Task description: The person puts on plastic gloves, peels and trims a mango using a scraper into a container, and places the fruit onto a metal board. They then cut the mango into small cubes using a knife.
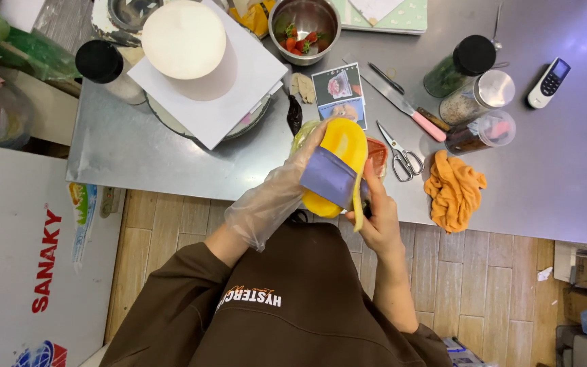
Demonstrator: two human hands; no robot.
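bare steel left of hands (327,187), scissors (402,153), orange cloth (454,190) crowd right

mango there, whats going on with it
A person holds a peeled yellow mango over the edge of a steel table. The gloved left hand cradles it, with a purple-grey patch lying across the fruit. The bare right hand grips its lower side. Scissors and an orange cloth lie close by.

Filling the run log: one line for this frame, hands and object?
left hand: gloved, holds mango | right hand: bare, at mango's peel | scissors, orange cloth on steel table
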